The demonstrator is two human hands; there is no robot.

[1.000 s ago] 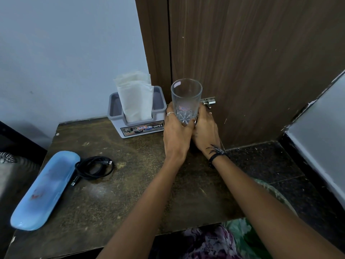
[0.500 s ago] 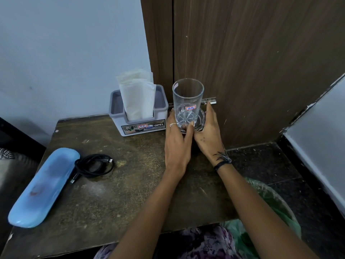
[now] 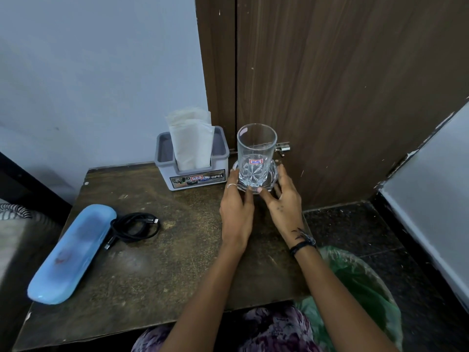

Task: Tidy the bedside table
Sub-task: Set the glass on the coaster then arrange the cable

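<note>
Head view — both hands, left hand [image 3: 237, 214] and right hand [image 3: 285, 201], touch saucer [image 3: 272, 174] under upright glass [image 3: 256, 153].

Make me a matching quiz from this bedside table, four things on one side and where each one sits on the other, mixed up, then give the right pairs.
Things:
1. glass
2. cable
3. blue case
4. tissue box

Places:
A. along the table's left edge
B. coiled just right of the blue case
C. upright on a clear saucer at the back right corner
D. at the back, left of the glass

Pairs: 1-C, 2-B, 3-A, 4-D
</note>
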